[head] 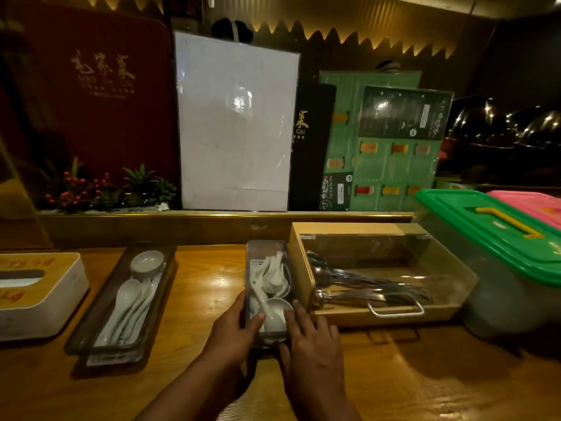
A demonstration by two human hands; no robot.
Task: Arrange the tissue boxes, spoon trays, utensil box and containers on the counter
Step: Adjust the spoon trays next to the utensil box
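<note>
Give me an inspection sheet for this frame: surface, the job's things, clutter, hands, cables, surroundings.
Surface: glossy wooden counter, dim light.
Job's things: tissue box far left; left spoon tray angled, holding white spoons and a small bowl; middle spoon tray beside the utensil box, which holds metal cutlery; green-lidded container at right, pink lid behind it.
Clutter: nothing seen.
Hands: left hand and right hand grip the middle tray's near end.
Cables: nothing seen.
Surroundings: menus, white board, berry decoration on the back ledge.
</note>
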